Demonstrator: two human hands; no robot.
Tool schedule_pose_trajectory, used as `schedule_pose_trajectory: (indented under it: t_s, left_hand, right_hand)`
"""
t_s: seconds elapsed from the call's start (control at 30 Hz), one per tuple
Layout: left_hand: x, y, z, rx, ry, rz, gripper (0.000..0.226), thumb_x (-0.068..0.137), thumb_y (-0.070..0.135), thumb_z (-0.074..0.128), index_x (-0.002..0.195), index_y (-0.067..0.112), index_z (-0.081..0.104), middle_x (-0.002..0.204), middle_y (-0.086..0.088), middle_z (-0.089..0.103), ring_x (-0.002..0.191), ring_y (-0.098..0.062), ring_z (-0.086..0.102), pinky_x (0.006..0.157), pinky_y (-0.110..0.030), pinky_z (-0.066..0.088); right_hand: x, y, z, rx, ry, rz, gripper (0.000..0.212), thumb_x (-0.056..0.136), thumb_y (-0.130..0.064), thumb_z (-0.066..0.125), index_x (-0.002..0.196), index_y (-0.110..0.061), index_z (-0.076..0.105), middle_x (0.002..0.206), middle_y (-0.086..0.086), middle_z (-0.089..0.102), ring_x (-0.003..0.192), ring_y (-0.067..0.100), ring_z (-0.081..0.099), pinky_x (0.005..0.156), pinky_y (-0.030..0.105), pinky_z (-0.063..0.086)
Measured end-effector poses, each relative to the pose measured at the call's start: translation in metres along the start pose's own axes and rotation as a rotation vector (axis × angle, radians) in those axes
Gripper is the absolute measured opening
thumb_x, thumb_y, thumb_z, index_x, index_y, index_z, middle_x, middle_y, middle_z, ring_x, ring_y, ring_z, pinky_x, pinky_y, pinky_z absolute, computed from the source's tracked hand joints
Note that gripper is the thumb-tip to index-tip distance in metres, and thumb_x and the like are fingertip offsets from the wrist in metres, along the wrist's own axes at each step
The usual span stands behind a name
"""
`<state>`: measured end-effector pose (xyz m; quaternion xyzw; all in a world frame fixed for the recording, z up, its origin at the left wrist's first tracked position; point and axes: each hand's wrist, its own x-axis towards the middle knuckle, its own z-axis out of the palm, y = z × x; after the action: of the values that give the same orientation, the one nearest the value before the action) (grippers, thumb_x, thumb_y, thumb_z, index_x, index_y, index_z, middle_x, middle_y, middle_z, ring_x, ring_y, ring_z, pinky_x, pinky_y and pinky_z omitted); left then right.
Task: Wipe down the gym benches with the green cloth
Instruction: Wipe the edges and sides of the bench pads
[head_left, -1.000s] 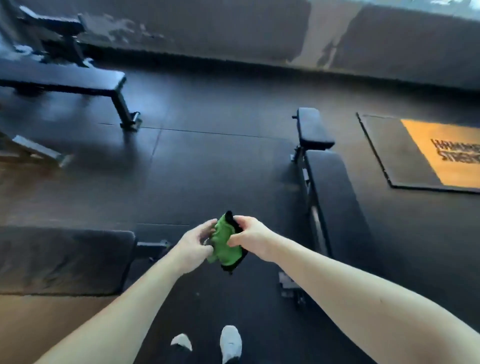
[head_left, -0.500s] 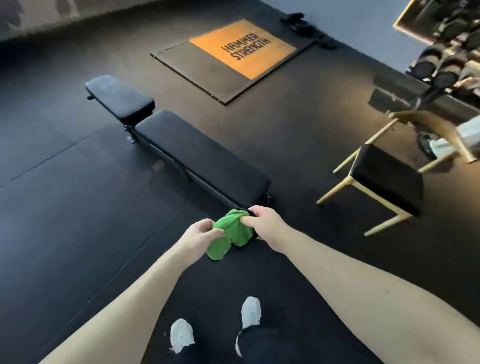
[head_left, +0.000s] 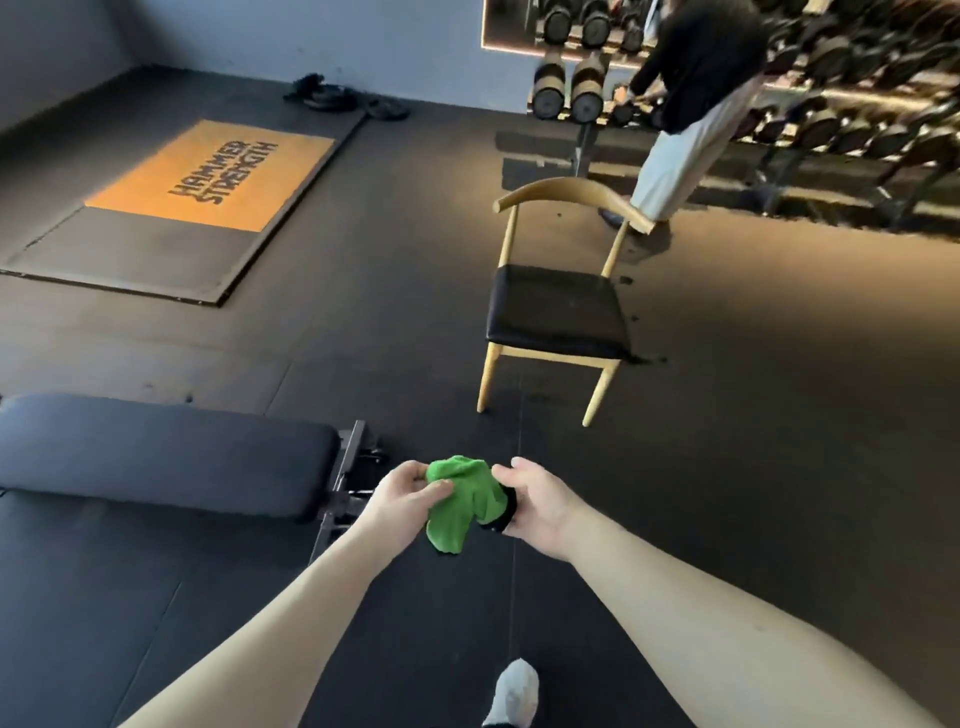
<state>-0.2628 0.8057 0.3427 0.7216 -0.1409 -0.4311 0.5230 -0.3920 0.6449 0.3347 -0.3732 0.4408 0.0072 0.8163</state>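
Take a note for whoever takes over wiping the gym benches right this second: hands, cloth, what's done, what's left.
Left hand: grips the bunched green cloth from its left side.
Right hand: holds its right side.
Cloth: in the air between both hands, touching nothing else.
Bench: black pad at lower left, its end near the left hand.
Done: cloth in hand; no wiped surface can be told.
Left: bring the cloth to the bench pad and wipe.

Green cloth (head_left: 460, 499); black bench (head_left: 161, 457); orange, black-lettered mat (head_left: 208, 176).
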Motion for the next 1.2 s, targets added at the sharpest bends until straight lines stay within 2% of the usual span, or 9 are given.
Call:
schedule_pose_trajectory:
  t_s: [0.1, 0.23, 0.33, 0.47, 0.57, 0.7, 0.8, 0.87, 1.2]
  left_hand:
    - [0.041, 0.040, 0.059, 0.045, -0.002, -0.001, 0.047, 0.066, 0.042, 0.079, 0.098, 0.010, 0.064, 0.087, -0.004, 0.077, 0.084, -0.024, 0.073, 0.079, -0.040, 0.057]
    - [0.096, 0.088, 0.126, -0.004, 0.044, 0.023, 0.028, 0.084, 0.021, 0.080, 0.100, 0.007, 0.063, 0.087, -0.004, 0.077, 0.078, -0.017, 0.075, 0.070, -0.031, 0.056]
    - [0.147, 0.120, 0.166, -0.057, 0.048, 0.025, 0.037, 0.084, 0.023, 0.081, 0.112, 0.009, 0.061, 0.098, -0.006, 0.077, 0.087, -0.018, 0.076, 0.082, -0.037, 0.060]
    - [0.221, 0.156, 0.202, 0.036, -0.037, 0.039, 0.050, 0.078, 0.021, 0.086, 0.120, 0.023, 0.059, 0.106, -0.001, 0.073, 0.097, -0.014, 0.072, 0.086, -0.027, 0.056]
    - [0.289, 0.173, 0.220, 0.242, -0.171, 0.080, 0.049, 0.078, 0.004, 0.080, 0.119, 0.028, 0.065, 0.105, 0.000, 0.072, 0.099, -0.016, 0.070, 0.078, -0.016, 0.052]
    - [0.409, 0.189, 0.249, 0.435, -0.141, 0.141, 0.029, 0.079, 0.008, 0.078, 0.096, 0.030, 0.070, 0.095, 0.002, 0.070, 0.088, -0.016, 0.066, 0.069, -0.014, 0.047]
    - [0.508, 0.195, 0.272, 0.509, -0.078, 0.132, 0.018, 0.077, 0.016, 0.081, 0.083, 0.026, 0.067, 0.089, 0.005, 0.066, 0.086, -0.019, 0.061, 0.071, -0.025, 0.043]
    - [0.565, 0.198, 0.284, 0.582, -0.056, 0.092, 0.017, 0.077, 0.023, 0.083, 0.088, 0.022, 0.071, 0.094, 0.002, 0.061, 0.090, -0.018, 0.057, 0.074, -0.026, 0.038]
    - [0.820, 0.208, 0.298, 0.721, 0.006, -0.038, 0.019, 0.083, 0.026, 0.074, 0.100, 0.020, 0.073, 0.105, 0.000, 0.054, 0.091, -0.019, 0.059, 0.079, -0.032, 0.050]
  right_hand:
    - [-0.001, -0.063, -0.058, 0.057, 0.057, -0.082, 0.094, 0.091, -0.001, 0.071, 0.162, -0.021, 0.013, 0.146, 0.017, 0.052, 0.107, 0.032, 0.069, 0.078, 0.050, 0.059]
    - [0.010, -0.140, -0.120, 0.167, 0.103, -0.152, 0.102, 0.088, 0.000, 0.074, 0.163, -0.018, 0.006, 0.155, 0.020, 0.041, 0.110, 0.035, 0.067, 0.077, 0.051, 0.060]
    - [0.036, -0.186, -0.155, 0.158, 0.130, -0.155, 0.104, 0.084, 0.001, 0.078, 0.162, -0.016, 0.012, 0.155, 0.022, 0.039, 0.109, 0.036, 0.068, 0.071, 0.049, 0.061]
    - [0.077, -0.247, -0.195, -0.022, 0.189, -0.112, 0.067, 0.078, 0.012, 0.078, 0.134, -0.012, 0.050, 0.140, 0.022, 0.052, 0.108, 0.038, 0.068, 0.083, 0.053, 0.058]
    - [0.117, -0.296, -0.224, -0.271, 0.219, -0.104, 0.084, 0.075, 0.010, 0.082, 0.147, -0.016, 0.047, 0.142, 0.010, 0.046, 0.130, 0.029, 0.054, 0.111, 0.044, 0.044]
    - [0.197, -0.361, -0.260, -0.735, 0.212, -0.113, 0.072, 0.070, -0.003, 0.090, 0.134, -0.020, 0.062, 0.118, 0.003, 0.057, 0.110, 0.012, 0.053, 0.091, 0.024, 0.045]
    - [0.281, -0.406, -0.287, -1.006, 0.298, -0.125, 0.031, 0.072, -0.015, 0.087, 0.099, -0.025, 0.077, 0.089, -0.006, 0.065, 0.084, 0.013, 0.061, 0.078, 0.031, 0.053]
    - [0.332, -0.434, -0.301, -1.048, 0.346, -0.088, 0.013, 0.078, -0.021, 0.081, 0.090, -0.024, 0.078, 0.086, -0.005, 0.071, 0.078, 0.015, 0.064, 0.071, 0.030, 0.053]
    - [0.578, -0.533, -0.344, -1.142, 0.350, -0.112, 0.010, 0.088, -0.022, 0.070, 0.085, -0.032, 0.073, 0.095, 0.002, 0.072, 0.102, 0.022, 0.061, 0.075, 0.025, 0.041]
